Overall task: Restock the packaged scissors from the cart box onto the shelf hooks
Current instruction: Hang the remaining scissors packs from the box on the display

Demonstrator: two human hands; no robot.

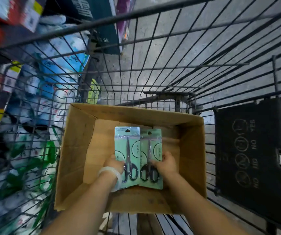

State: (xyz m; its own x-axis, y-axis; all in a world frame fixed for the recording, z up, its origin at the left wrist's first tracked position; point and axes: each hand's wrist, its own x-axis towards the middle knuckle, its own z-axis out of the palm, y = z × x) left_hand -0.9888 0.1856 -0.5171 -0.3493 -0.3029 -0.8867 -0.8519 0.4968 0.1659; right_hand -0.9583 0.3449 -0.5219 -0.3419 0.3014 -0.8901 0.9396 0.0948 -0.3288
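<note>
Down in the wire cart point(170, 68) sits an open cardboard box point(78, 150), and both of the person's arms reach into it from the near side. Each hand grasps its own pack of scissors. The left hand point(114, 164), with a pale bangle point(110, 173) round the wrist, has its fingers curled round the lower left edge of the left pack point(127, 146), the thumb lying on the front of the card near the black handles. The right hand point(166, 163) grips the right pack point(153, 150) the same way from the other side, fingers wrapped over the lower right edge, thumb on the front just beside the handle loops.

Both packs are pale green cards with a clear blister, held face up and side by side above the box floor, the blades pointing away from the person and the hang holes at the far end. The left pack overlaps the right one slightly along their shared edge, so the two are touching. Most of each card stands out beyond the fingers, away from the person; only the handle end is in the hands.

Beyond the cart's left wall, blurred white, blue and green bagged goods point(34, 133) are stacked close by. On the right side of the cart hangs a dark plastic flap point(255, 158) stamped with circles and the words YES and NO. Grey floor point(187, 39) shows through the mesh ahead.
</note>
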